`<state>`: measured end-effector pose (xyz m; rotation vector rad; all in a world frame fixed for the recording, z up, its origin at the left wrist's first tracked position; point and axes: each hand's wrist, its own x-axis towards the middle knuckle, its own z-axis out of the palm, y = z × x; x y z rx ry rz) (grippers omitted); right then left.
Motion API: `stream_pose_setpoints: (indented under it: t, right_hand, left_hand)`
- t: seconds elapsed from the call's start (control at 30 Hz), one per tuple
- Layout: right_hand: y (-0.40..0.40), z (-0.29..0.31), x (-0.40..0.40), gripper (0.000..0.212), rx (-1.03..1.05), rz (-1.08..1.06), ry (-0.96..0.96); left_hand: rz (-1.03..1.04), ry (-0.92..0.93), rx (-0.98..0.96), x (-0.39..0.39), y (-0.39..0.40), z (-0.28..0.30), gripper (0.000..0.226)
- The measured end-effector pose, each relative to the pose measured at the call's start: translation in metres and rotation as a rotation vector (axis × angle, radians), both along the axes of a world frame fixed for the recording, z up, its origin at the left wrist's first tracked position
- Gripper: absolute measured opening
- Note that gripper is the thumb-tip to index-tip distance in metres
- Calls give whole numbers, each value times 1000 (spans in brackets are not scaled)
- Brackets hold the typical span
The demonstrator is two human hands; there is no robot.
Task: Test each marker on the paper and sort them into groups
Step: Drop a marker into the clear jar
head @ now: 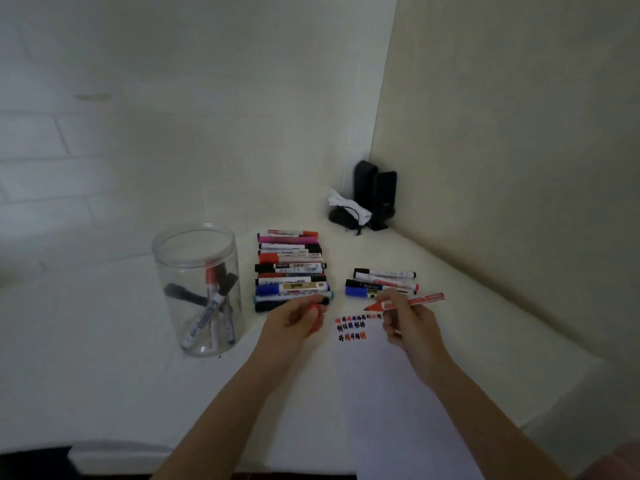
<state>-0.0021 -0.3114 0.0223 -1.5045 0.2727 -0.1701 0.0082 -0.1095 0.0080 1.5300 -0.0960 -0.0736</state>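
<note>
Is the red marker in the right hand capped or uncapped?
Uncapped. The red marker in the right hand shows its bare red tip; the left hand holds a red cap.

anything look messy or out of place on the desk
Mostly tidy. The odd spot is the far corner: a crumpled white cloth with a tangled black cord lies against the two black speakers. The sorted marker groups lie in neat rows.

held marker (408,301) red | cap (315,322) red | paper (398,393) white, red-blue-black scribbles (353,327) | jar (199,289) clear, seemingly
</note>
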Motion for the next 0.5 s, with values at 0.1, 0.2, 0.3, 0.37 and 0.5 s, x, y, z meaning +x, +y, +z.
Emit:
stream_pose_setpoints:
  t: [0.1, 0.2, 0.3, 0.37, 0.5]
  right_hand:
    - [15, 5, -18, 22, 28, 31, 17]
    - [28, 9, -36, 13, 66, 26, 40]
    - [37, 11, -49, 14, 77, 39, 50]
    - [43, 11, -54, 13, 98, 26, 37]
    - [51, 13, -59, 12, 118, -4, 17]
  left_hand:
    - [43, 109, -187, -11, 6, 6, 24]
    - [73, 138, -277, -20, 11, 10, 23]
    - [113, 204, -393, -26, 12, 12, 24]
    - [133, 256, -494, -29, 12, 13, 27]
    - [149, 318, -594, -35, 10, 11, 32]
